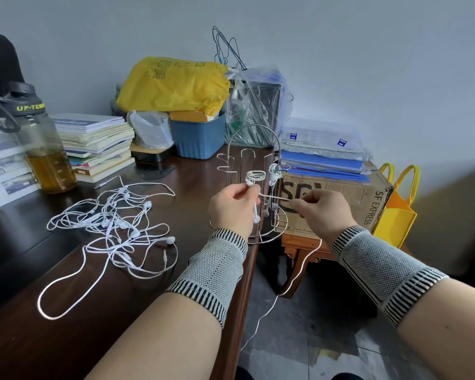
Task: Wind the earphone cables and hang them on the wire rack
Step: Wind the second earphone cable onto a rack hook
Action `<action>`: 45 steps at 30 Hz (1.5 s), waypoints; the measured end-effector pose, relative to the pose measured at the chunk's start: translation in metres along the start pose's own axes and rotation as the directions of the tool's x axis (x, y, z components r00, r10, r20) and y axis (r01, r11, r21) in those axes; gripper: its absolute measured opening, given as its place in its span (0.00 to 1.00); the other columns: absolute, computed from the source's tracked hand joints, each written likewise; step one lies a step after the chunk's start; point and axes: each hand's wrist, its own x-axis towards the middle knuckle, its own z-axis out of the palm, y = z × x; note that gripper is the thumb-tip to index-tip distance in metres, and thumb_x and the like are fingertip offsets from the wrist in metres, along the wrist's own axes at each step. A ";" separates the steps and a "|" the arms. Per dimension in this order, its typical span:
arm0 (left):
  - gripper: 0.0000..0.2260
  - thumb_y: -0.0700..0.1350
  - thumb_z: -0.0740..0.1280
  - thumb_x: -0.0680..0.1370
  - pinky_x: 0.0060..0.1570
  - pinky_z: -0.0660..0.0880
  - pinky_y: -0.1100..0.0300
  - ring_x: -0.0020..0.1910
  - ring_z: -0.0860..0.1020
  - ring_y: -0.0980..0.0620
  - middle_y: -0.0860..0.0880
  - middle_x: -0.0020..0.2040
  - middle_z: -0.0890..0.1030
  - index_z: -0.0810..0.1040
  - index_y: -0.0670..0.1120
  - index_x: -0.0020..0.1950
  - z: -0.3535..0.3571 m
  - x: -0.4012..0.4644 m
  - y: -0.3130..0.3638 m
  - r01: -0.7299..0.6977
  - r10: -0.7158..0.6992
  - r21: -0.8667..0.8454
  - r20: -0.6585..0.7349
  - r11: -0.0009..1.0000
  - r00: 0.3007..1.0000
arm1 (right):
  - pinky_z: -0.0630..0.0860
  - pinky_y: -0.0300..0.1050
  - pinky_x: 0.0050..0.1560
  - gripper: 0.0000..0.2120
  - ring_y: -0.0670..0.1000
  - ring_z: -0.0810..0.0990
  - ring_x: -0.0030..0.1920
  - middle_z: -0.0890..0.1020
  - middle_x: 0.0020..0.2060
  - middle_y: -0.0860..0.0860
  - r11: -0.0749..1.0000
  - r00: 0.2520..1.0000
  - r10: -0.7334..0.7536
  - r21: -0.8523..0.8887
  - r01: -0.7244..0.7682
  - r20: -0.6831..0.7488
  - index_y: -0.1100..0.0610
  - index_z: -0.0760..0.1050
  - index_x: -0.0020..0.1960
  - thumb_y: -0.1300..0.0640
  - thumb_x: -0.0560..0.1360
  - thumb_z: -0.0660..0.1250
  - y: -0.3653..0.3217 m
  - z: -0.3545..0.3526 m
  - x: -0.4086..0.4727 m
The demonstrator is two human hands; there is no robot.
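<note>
From the head camera, a white earphone cable [272, 198] stretches roughly level, left to right, between the two hands in front of the wire rack [254, 171]. The left hand [232, 208] pinches its earbud end, with earbuds dangling below the fingers; the right hand [322, 208] pinches the cable, whose tail drops past the table [66, 311] edge toward the floor. Two wound coils [256, 176] already hang on the rack's hooks. A loose tangle of earphones [113, 223] lies on the table to the left. A cardboard box [337, 200] stands just behind the right hand. The rack's base is partly hidden by the hands.
</note>
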 end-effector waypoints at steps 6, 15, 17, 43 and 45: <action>0.06 0.45 0.74 0.73 0.36 0.83 0.45 0.31 0.82 0.51 0.49 0.34 0.84 0.85 0.45 0.47 0.000 -0.002 -0.001 0.007 -0.007 -0.010 -0.024 1.000 1.000 | 0.78 0.47 0.38 0.08 0.51 0.76 0.32 0.81 0.33 0.55 0.998 0.998 -0.064 -0.029 0.064 0.020 0.56 0.79 0.36 0.56 0.74 0.70 -0.008 -0.026 -0.002; 0.04 0.48 0.74 0.73 0.45 0.82 0.50 0.39 0.84 0.54 0.52 0.36 0.85 0.84 0.48 0.44 0.000 0.000 -0.003 -0.032 0.035 0.072 -0.035 0.997 0.999 | 0.75 0.40 0.35 0.07 0.48 0.78 0.35 0.80 0.34 0.50 0.816 0.916 -0.363 -0.417 0.401 0.171 0.58 0.80 0.42 0.56 0.75 0.67 -0.110 -0.009 0.031; 0.05 0.48 0.73 0.73 0.43 0.82 0.53 0.37 0.83 0.56 0.53 0.35 0.85 0.85 0.48 0.45 0.000 -0.001 -0.002 -0.065 0.070 0.101 -0.040 0.993 0.997 | 0.78 0.43 0.41 0.07 0.52 0.80 0.41 0.82 0.39 0.53 0.777 0.916 -0.344 -0.486 0.401 0.207 0.59 0.81 0.46 0.56 0.74 0.68 -0.121 0.003 0.042; 0.06 0.48 0.73 0.74 0.30 0.72 0.62 0.26 0.80 0.52 0.52 0.27 0.80 0.85 0.46 0.43 -0.005 0.000 -0.004 0.039 -0.038 0.097 -0.020 0.995 0.999 | 0.75 0.42 0.39 0.11 0.50 0.78 0.36 0.83 0.37 0.51 0.777 0.875 -0.388 -0.410 0.479 0.288 0.56 0.83 0.46 0.58 0.78 0.62 -0.056 -0.009 -0.008; 0.06 0.49 0.73 0.73 0.28 0.72 0.65 0.26 0.81 0.53 0.53 0.26 0.79 0.86 0.47 0.43 -0.005 -0.003 -0.002 0.034 -0.032 0.117 -0.020 0.993 0.999 | 0.69 0.37 0.30 0.10 0.45 0.72 0.27 0.81 0.31 0.51 0.871 0.924 -0.290 -0.331 0.363 0.249 0.57 0.83 0.46 0.57 0.78 0.63 -0.045 -0.014 -0.004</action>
